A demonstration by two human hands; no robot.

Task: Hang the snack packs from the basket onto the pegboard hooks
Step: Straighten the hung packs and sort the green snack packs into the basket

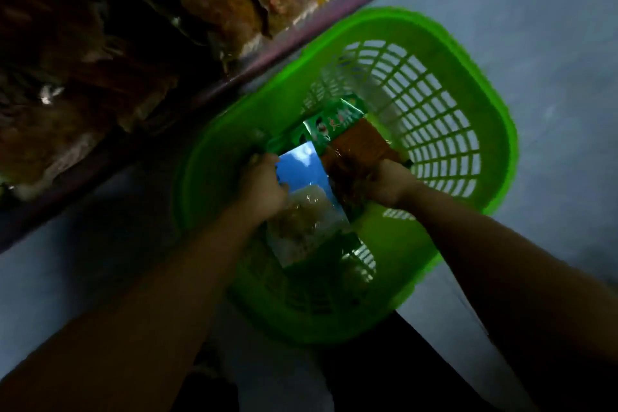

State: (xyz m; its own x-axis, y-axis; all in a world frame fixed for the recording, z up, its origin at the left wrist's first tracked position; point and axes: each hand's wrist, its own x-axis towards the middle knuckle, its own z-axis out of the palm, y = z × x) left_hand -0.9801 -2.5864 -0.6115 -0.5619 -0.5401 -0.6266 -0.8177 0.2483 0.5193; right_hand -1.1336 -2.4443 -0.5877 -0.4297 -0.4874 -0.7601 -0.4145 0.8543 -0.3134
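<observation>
A bright green plastic basket (461,53) with slotted walls stands on the floor below me. Both my arms reach into it. My left hand (264,184) is closed on the upper left edge of a snack pack with a blue header (304,197) and pale contents in its clear lower half. My right hand (384,182) grips a brown-orange snack pack (361,150) lying beside the blue one. A green snack pack (334,122) lies deeper in the basket, partly under the other two. The pegboard hooks are not visible.
A dark purple shelf edge (301,33) runs diagonally just left of the basket. Yellowish snack bags (217,0) and darker packs (67,94) fill the rack at upper left. Grey floor (535,10) lies to the right of the basket.
</observation>
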